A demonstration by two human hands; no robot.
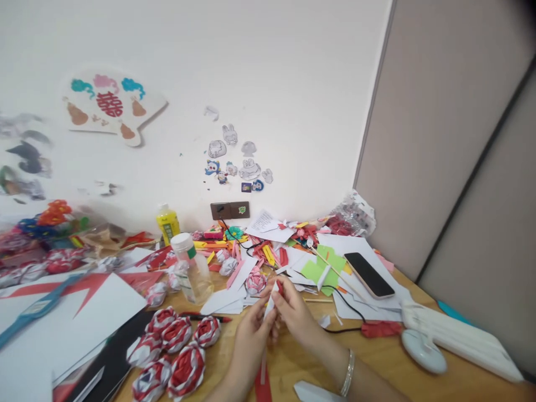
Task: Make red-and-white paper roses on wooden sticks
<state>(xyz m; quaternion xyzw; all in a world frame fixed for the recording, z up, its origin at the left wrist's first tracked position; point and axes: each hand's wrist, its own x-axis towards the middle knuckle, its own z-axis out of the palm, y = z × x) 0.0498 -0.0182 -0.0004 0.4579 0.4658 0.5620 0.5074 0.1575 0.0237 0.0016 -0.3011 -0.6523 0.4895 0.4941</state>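
Note:
Near the middle of the wooden table, my left hand (253,329) and my right hand (291,310) meet. Both pinch a folded strip of white and red paper (271,298), red at its top between the fingertips. A red strip with a pale edge (263,379) hangs below my hands toward the table's front. My right wrist wears a silver bracelet. Left of my hands lie several red and white paper roses (186,368). A pink rose (255,280) sits just behind my fingers.
Behind are a clear jar (192,273), a yellow bottle (168,223) and heaped paper scraps. A phone (369,274), a mouse (424,350) and a white keyboard (464,340) lie right. White sheets (113,307) and a blue strap (37,310) lie left.

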